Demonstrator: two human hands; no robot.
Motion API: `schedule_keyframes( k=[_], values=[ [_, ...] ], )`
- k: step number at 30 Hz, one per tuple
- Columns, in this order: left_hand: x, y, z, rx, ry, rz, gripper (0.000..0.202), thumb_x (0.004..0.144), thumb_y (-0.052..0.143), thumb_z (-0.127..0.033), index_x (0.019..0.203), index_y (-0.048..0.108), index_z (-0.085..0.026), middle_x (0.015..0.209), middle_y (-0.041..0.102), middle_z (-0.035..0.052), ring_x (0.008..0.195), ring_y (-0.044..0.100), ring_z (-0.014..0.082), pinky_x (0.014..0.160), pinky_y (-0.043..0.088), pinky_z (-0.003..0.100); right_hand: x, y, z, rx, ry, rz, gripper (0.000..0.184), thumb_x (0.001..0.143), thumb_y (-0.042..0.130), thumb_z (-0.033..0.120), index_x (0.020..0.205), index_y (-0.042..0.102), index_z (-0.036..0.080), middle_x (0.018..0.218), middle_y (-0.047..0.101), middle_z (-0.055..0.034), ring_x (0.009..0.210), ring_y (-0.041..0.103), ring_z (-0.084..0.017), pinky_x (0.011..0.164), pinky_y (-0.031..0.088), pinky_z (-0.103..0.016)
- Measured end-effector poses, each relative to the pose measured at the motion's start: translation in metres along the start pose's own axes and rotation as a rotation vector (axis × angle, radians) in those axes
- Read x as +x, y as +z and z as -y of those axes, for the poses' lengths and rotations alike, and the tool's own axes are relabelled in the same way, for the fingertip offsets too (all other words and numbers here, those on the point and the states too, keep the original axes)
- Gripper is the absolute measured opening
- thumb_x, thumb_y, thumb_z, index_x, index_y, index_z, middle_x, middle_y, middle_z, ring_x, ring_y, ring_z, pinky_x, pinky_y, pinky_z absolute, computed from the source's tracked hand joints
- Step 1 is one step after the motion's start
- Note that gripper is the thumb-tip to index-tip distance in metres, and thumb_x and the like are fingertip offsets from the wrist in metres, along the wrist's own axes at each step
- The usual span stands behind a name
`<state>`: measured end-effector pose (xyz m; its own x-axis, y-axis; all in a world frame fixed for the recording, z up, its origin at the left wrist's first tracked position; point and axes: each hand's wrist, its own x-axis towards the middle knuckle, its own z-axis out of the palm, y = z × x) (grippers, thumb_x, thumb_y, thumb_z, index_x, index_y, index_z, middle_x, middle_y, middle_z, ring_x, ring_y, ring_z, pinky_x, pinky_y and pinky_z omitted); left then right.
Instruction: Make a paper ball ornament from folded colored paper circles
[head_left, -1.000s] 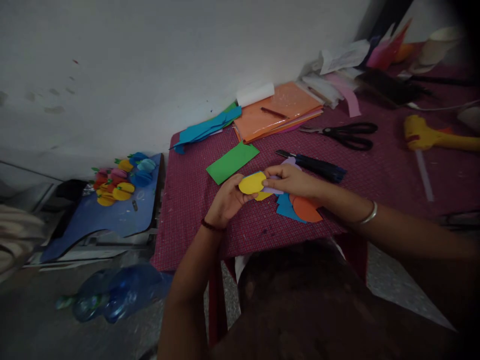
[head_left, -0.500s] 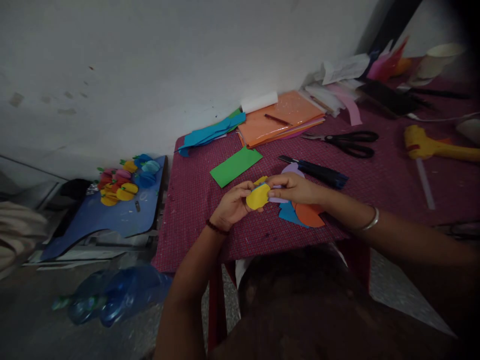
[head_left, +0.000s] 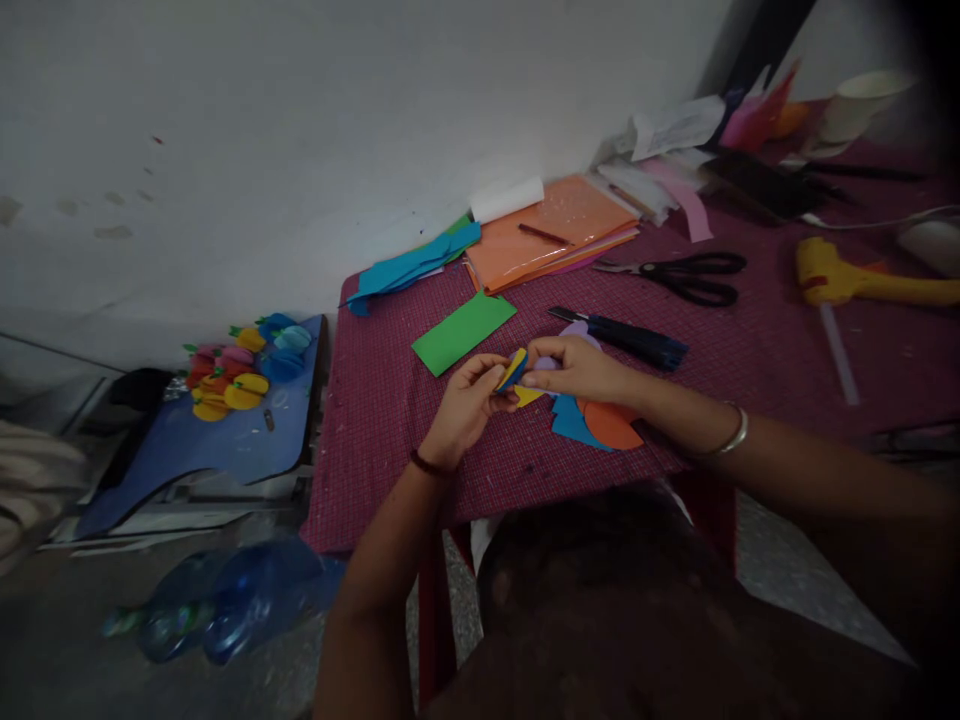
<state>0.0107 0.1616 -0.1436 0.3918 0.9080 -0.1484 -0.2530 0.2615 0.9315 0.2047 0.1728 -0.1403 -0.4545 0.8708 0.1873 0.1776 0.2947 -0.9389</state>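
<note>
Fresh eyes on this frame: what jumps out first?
Centre frame, the left hand and right hand pinch a small stack of yellow and blue paper discs above the maroon tablecloth. A bright green paper rectangle lies just beyond them, black scissors further right. Far left, colourful paper fruits sit on a blue sheet.
</note>
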Motion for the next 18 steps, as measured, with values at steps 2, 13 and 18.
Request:
schedule_keyframes(
  k=[2, 13, 18],
  values=[
    [-0.0024, 0.0029, -0.0001, 0.04, 0.037, 0.029, 0.042, 0.071, 0.082, -0.043, 0.097, 0.059, -0.019, 0.079, 0.063, -0.0024, 0.061, 0.063, 0.0094, 0.055, 0.054, 0.021, 0.0012, -0.0006, 0.0002, 0.01, 0.007, -0.015, 0.042, 0.074, 0.068, 0.058, 0.076, 0.057, 0.017, 0.066, 0.048, 0.003, 0.06, 0.041, -0.01, 0.056, 0.034, -0.024],
    [-0.0056, 0.0057, 0.0028, 0.196, 0.123, 0.091, 0.043, 0.076, 0.078, -0.041, 0.103, 0.052, -0.021, 0.087, 0.062, -0.0009, 0.068, 0.064, 0.0114, 0.058, 0.057, 0.024, 0.0014, -0.0015, -0.0036, 0.124, 0.007, 0.012, 0.047, 0.076, 0.067, 0.062, 0.076, 0.057, 0.016, 0.067, 0.05, 0.0027, 0.061, 0.043, -0.01, 0.056, 0.035, -0.024],
    [-0.0059, 0.0038, 0.0005, 0.11, 0.065, 0.111, 0.043, 0.077, 0.078, -0.041, 0.104, 0.052, -0.02, 0.08, 0.063, -0.002, 0.067, 0.065, 0.0121, 0.057, 0.057, 0.023, 0.0013, -0.0013, -0.0053, 0.221, 0.014, 0.04, 0.046, 0.075, 0.072, 0.059, 0.079, 0.06, 0.014, 0.073, 0.06, -0.001, 0.067, 0.053, -0.012, 0.064, 0.043, -0.026]
  ],
)
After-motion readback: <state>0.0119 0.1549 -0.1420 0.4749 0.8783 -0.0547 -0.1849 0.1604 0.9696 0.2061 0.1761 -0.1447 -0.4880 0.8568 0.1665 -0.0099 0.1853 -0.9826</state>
